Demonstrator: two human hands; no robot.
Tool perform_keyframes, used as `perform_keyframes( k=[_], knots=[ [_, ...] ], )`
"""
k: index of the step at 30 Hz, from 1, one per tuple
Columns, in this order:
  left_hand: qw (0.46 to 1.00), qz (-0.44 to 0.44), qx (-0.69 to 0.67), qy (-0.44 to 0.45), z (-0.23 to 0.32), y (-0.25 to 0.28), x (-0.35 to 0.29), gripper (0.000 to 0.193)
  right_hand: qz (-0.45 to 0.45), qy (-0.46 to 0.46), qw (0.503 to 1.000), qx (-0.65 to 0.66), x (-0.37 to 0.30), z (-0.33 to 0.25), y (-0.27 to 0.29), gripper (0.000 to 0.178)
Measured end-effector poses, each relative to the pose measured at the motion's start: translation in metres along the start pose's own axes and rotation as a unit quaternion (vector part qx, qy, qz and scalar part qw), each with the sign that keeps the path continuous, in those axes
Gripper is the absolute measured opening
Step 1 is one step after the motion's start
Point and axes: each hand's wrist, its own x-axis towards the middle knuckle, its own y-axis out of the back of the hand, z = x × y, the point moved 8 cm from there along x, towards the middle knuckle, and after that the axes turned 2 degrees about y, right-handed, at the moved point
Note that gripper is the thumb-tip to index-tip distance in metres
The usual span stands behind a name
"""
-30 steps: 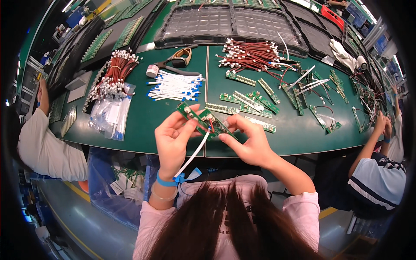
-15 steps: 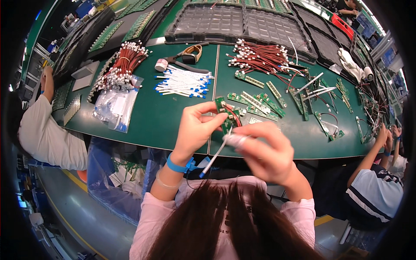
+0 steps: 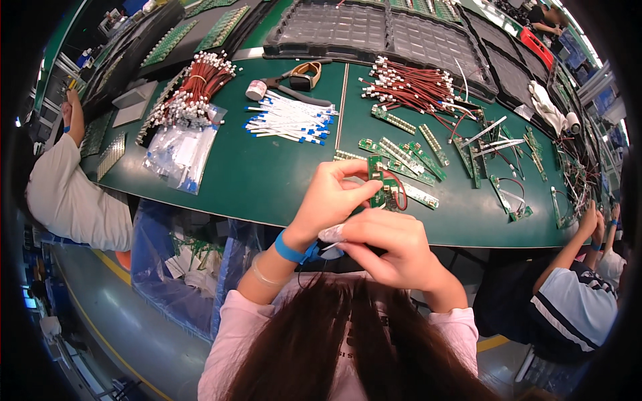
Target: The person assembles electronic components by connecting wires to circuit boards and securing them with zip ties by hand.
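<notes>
My left hand pinches a small green circuit board above the table's near edge. A red and black wire loops out from the board's right side. Below it, my right hand has thumb and forefinger pressed together on a white flat ribbon cable, of which only a short piece shows by the blue wristband. Whether the cable joins the board is hidden behind my fingers. Just beyond the hands lie several green circuit boards.
Blue-ended ribbon cables are piled left of centre, near pliers and a small jar. Red wires lie bundled at left and loose beyond the boards. Black trays line the back. Co-workers sit on both sides.
Both hands have shifted in the picture, the left rightward and the right down toward my left wrist. The ribbon cable, plainly visible before, is now mostly covered by my fingers.
</notes>
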Motion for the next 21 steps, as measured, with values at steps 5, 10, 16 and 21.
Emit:
perform_keyframes(
  k=[5, 10, 16, 21],
  knots=[
    [0.988, 0.05, -0.049, -0.139, 0.016, 0.01, -0.015, 0.021, 0.146, -0.145, 0.972, 0.111, -0.019, 0.028, 0.014, 0.006],
    [0.98, 0.067, -0.074, -0.172, 0.031, 0.002, -0.024, 0.024, 0.245, -0.142, 0.958, 0.049, -0.025, 0.033, 0.038, 0.008],
    [0.978, 0.07, -0.108, -0.165, 0.035, -0.004, -0.032, 0.025, 0.342, -0.125, 0.931, -0.005, -0.028, 0.029, 0.048, 0.009],
    [0.974, 0.082, -0.116, -0.175, 0.038, -0.003, -0.034, 0.024, 0.31, -0.11, 0.943, -0.04, -0.026, 0.023, 0.052, 0.01]
  ],
)
